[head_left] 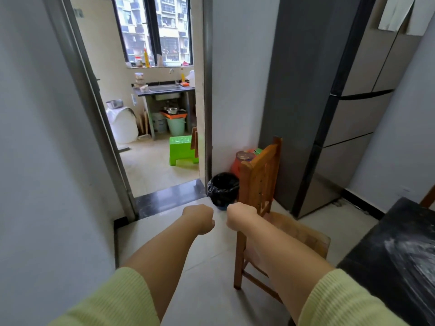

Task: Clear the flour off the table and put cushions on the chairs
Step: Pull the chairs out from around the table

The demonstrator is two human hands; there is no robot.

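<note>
Flour (410, 260) streaks the black table (376, 262); wooden chair (259, 184) cushionless.

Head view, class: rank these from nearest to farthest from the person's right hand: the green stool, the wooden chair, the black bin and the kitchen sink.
1. Wooden chair, right beside the right hand.
2. Black bin, just beyond the hand, by the door frame.
3. Green stool, past the doorway on the kitchen floor.
4. Kitchen sink, at the far wall under the window.

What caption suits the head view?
Both hands, left and right, fisted and empty beside a cushionless wooden chair, floured table at right.
</note>
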